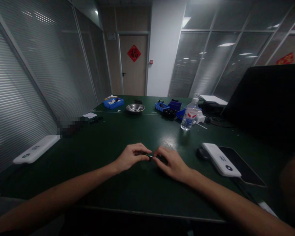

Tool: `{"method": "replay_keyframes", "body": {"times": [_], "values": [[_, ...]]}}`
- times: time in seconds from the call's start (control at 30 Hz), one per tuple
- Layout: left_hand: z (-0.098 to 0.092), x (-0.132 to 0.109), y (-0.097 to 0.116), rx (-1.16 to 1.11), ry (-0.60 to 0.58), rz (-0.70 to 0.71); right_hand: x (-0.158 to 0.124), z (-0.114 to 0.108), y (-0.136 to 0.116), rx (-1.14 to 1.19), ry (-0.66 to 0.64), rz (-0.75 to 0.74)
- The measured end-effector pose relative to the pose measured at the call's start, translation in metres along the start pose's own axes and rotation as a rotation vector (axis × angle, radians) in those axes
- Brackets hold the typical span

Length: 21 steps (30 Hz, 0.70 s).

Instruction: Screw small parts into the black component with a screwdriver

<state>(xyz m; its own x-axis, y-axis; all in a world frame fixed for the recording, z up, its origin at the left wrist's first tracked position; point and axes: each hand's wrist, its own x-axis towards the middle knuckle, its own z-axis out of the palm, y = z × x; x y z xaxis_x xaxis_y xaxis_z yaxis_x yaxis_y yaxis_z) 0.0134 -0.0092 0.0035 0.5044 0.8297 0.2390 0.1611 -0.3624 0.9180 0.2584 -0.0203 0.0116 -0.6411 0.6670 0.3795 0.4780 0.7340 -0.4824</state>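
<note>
My left hand and my right hand meet over the middle of the dark green table. Both are closed in a pinch on a small dark part held between their fingertips, just above the tabletop. The part is too small and too dark to name. The fingers of both hands curl inward and hide most of it.
A white device lies beside a dark tablet at the right. Another white device sits at the left edge. A water bottle, blue bins, a metal bowl and a large black monitor stand farther back.
</note>
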Motion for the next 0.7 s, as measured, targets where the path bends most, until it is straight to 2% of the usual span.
{"method": "replay_keyframes", "body": {"times": [0.17, 0.37, 0.5, 0.7], "values": [[0.0008, -0.0016, -0.0032, 0.224, -0.114, 0.02, 0.0004, 0.0, 0.0029, -0.113, -0.106, 0.0], [-0.0034, -0.0021, -0.0041, 0.405, -0.129, 0.033, 0.0015, 0.0016, 0.0035, -0.137, -0.133, 0.032], [-0.0058, -0.0026, -0.0013, 0.432, -0.154, 0.055, 0.0022, -0.0008, 0.0019, -0.141, -0.162, 0.037], [-0.0028, -0.0055, 0.0032, 0.369, -0.122, 0.068, 0.002, -0.0004, 0.0009, -0.042, -0.133, 0.057]]}}
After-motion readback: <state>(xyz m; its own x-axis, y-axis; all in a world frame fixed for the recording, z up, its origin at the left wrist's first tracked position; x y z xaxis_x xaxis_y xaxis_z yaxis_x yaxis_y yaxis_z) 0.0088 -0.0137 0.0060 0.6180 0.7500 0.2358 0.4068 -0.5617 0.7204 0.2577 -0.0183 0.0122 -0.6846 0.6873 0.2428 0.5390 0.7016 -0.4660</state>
